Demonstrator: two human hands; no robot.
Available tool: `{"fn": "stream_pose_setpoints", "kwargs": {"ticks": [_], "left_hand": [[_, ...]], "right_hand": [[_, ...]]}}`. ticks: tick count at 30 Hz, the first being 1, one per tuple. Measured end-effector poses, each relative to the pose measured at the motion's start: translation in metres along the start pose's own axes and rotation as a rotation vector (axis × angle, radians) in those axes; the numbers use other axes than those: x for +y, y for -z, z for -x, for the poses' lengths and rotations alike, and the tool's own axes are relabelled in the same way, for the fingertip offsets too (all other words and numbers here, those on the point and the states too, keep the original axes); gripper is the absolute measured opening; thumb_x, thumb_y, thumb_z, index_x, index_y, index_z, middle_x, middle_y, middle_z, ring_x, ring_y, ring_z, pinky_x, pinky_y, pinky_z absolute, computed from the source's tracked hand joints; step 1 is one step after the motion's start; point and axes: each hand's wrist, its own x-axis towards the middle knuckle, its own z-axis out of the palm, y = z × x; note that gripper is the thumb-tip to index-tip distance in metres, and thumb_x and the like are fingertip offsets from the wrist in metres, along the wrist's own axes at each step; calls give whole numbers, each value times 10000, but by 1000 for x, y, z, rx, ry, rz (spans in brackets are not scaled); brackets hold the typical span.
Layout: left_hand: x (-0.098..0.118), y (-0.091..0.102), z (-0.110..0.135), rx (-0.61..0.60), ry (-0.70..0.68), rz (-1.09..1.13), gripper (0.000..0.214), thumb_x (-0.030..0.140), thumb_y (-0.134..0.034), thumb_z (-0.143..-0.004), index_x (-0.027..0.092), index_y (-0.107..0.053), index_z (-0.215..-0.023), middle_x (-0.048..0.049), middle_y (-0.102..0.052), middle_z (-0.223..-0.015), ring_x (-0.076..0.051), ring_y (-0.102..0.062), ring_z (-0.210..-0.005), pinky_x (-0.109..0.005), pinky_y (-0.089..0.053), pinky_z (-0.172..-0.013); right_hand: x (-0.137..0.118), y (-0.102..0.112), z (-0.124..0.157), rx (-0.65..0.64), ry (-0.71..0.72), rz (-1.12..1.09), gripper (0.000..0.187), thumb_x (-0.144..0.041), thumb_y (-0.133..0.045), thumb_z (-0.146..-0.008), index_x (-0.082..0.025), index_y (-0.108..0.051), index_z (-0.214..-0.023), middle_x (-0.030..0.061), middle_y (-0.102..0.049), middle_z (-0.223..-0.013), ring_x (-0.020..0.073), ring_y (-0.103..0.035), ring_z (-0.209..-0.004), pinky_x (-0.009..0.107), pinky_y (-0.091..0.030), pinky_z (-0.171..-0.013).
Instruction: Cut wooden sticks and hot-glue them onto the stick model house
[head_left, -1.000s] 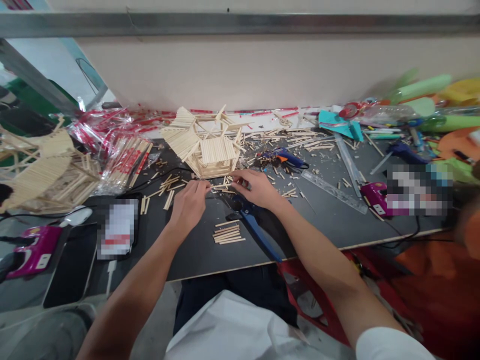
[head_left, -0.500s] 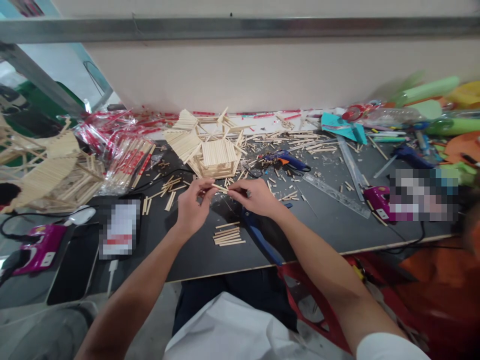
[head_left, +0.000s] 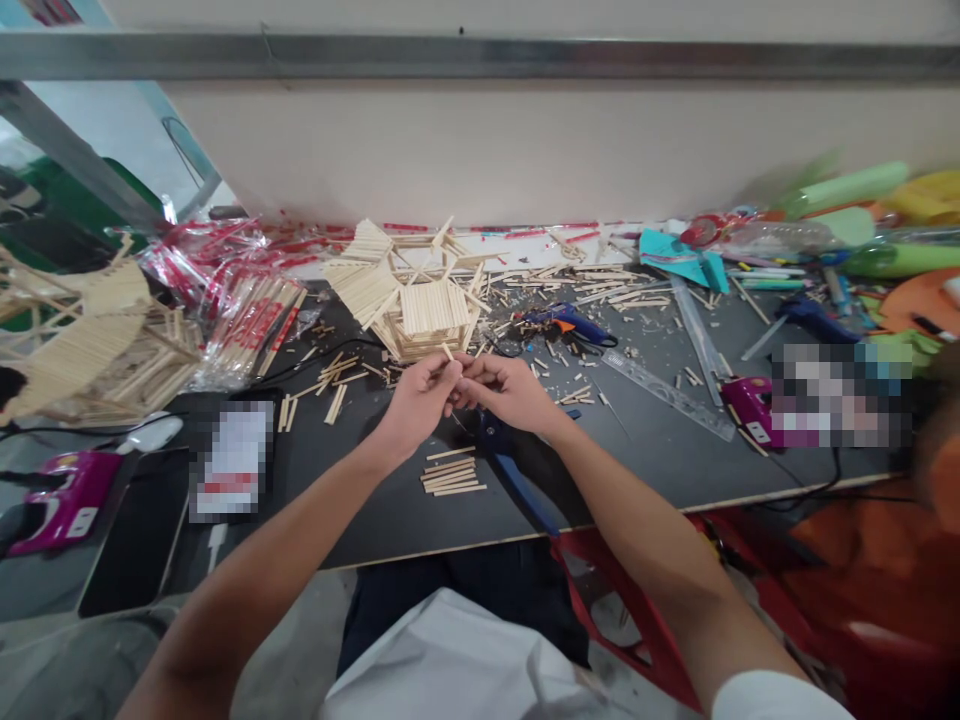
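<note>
My left hand (head_left: 421,402) is closed, pinching a thin wooden stick (head_left: 448,351) whose pale end pokes up above the fingers. Fingertips of my right hand (head_left: 511,392) are closed against it from the other side; most of the stick is hidden between the hands. Just below lies a small row of cut wooden sticks (head_left: 454,474). A blue-handled tool (head_left: 517,475) rests beside them, its front end partly under my right hand. Behind my hands stands a model built of wooden sticks (head_left: 433,308), with slatted panels.
A blue glue gun (head_left: 574,324), a clear ruler (head_left: 671,395) and scattered stick offcuts lie right of the model. Left are wrapped chopsticks (head_left: 251,325), another stick model (head_left: 90,340), phones (head_left: 135,530) and a purple power strip (head_left: 67,500). The table's front edge runs close to me.
My hands have come closer together, fingers now meeting. The stick, earlier held level between both hands, now points up from the fingertips. The view has shifted slightly.
</note>
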Motion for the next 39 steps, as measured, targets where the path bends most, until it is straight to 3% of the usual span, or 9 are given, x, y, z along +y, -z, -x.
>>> {"fn": "stream_pose_setpoints", "kwargs": {"ticks": [4,6,8,10,12,16,21,27,39], "left_hand": [[20,-10,-2,43,-258,-374,288,363,-508,-982,174,-686,-859,-52,-693,-841,-172,-633,-813,-293,-475,-732],[32,-17,-4,7,-314,-432,298,345,-484,-998,183,-671,-832,-43,-689,-806,-160,-638,-768,-283,-463,-699],[40,-26,-8,-36,-302,-318,298,356,-459,-1014,184,-632,-844,-28,-664,-754,-115,-624,-623,-252,-446,-599],[42,-36,-13,-41,-263,-136,293,386,-455,-1021,189,-584,-847,-16,-647,-741,-74,-590,-507,-227,-422,-508],[39,-46,-19,-50,-215,56,303,433,-471,-1014,197,-557,-845,-2,-626,-710,-53,-548,-438,-210,-383,-427],[28,-59,-25,-31,-89,360,347,517,-547,-964,187,-583,-866,33,-559,-629,-35,-471,-388,-190,-306,-347],[17,-59,-28,73,41,487,370,532,-598,-931,169,-589,-862,52,-542,-625,-16,-429,-384,-172,-287,-344],[15,-55,-33,78,86,533,416,553,-659,-883,149,-603,-803,48,-542,-605,-9,-409,-371,-174,-279,-346],[31,-48,-28,-83,332,864,257,351,-455,-1013,180,-531,-838,57,-470,-586,-39,-396,-382,-190,-284,-394]], "right_hand": [[-14,32,4,-149,-72,74,293,-461,-716,-850,-176,-658,-815,26,-737,-725,133,-664,-621,249,-523,-579],[-25,53,3,-161,-84,94,287,-452,-750,-824,-171,-693,-846,27,-734,-722,142,-667,-636,259,-532,-597],[-40,70,0,-93,-49,121,273,-420,-808,-772,-182,-705,-858,21,-735,-749,145,-670,-668,269,-543,-637],[-60,80,-8,-127,-17,179,256,-397,-810,-778,-188,-714,-891,28,-740,-787,151,-676,-713,276,-544,-664],[-79,85,-20,-156,11,253,225,-391,-750,-845,-184,-716,-926,29,-728,-765,151,-667,-703,281,-533,-650],[-99,86,-51,-50,102,420,175,-363,-724,-871,-188,-712,-876,14,-712,-746,125,-621,-656,258,-494,-601],[-88,85,-80,-188,64,504,100,-302,-731,-854,-203,-729,-839,-19,-675,-687,109,-563,-601,244,-434,-537],[-81,87,-88,-249,13,477,65,-223,-774,-820,-175,-737,-797,-33,-630,-626,78,-506,-555,227,-366,-509],[-61,73,-97,-127,12,363,163,-295,-773,-829,-175,-690,-758,-40,-562,-593,72,-463,-533,211,-370,-488]]}}
